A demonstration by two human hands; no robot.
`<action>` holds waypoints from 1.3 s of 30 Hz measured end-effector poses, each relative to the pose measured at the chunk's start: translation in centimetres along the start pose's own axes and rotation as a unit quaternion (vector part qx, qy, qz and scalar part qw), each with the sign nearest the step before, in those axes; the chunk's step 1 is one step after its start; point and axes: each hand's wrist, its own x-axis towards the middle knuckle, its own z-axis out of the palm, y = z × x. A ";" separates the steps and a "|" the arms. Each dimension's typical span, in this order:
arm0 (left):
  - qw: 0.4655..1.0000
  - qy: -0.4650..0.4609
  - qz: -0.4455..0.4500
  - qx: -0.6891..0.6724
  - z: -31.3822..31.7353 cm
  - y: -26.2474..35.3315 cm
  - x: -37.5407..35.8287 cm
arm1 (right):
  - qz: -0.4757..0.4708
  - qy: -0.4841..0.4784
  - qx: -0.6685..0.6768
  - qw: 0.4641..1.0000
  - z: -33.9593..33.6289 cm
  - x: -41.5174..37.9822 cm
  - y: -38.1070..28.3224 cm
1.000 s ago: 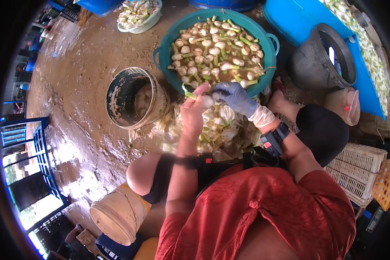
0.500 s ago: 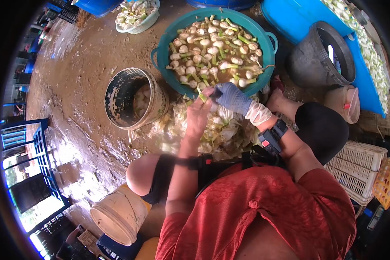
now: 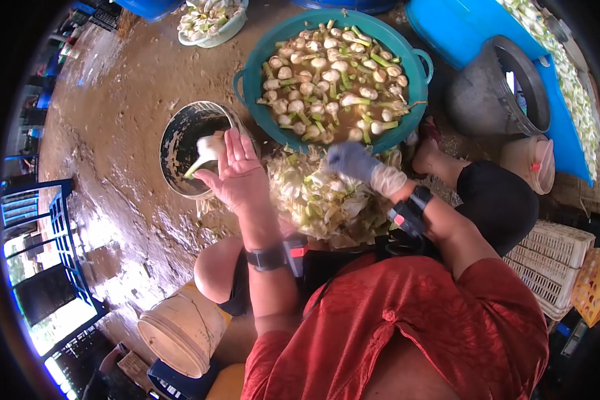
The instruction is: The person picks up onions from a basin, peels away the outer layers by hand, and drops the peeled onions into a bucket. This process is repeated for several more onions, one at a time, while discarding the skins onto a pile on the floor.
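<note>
My left hand is bare and open, palm up, over the right side of a scuffed bucket. A garlic bulb with a green stem is in the air just left of its fingers, above the bucket's mouth. My right hand, in a blue-grey glove with a whitish cuff, is curled closed above a heap of peeled skins and leaves. Blur hides what its fingers hold, if anything. Beyond it, a green tub holds many stemmed garlic bulbs in brownish water.
A dark bucket lies tilted beside a blue sheet at the right. A small basin of peelings stands at the back. White crates are at my right, a lidded pail at my left. The floor is wet and muddy.
My left hand has moved left from beside the right hand and opened, letting the garlic bulb go over the bucket. My right hand has shifted slightly down and away from the tub.
</note>
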 end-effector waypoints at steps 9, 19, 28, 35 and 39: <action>0.966 -0.062 -0.136 0.212 -2.0 -3.2 -0.8 | -0.050 0.075 -0.296 0.951 -0.3 12.8 3.3; 0.937 0.010 -0.139 0.321 -2.8 -4.8 -0.9 | 0.067 0.153 0.262 0.951 -6.3 9.7 5.0; 0.880 -0.085 -0.258 0.390 -3.4 -6.5 -1.1 | -0.046 0.028 0.490 0.870 -6.7 1.9 -3.3; 0.785 -0.182 0.038 0.592 -3.4 -7.5 -2.8 | 0.067 0.056 0.409 0.908 -3.8 -0.2 -5.7; 0.643 -0.217 0.184 0.711 -4.6 -7.2 -2.3 | 0.056 0.094 0.363 0.925 -2.4 1.4 -5.7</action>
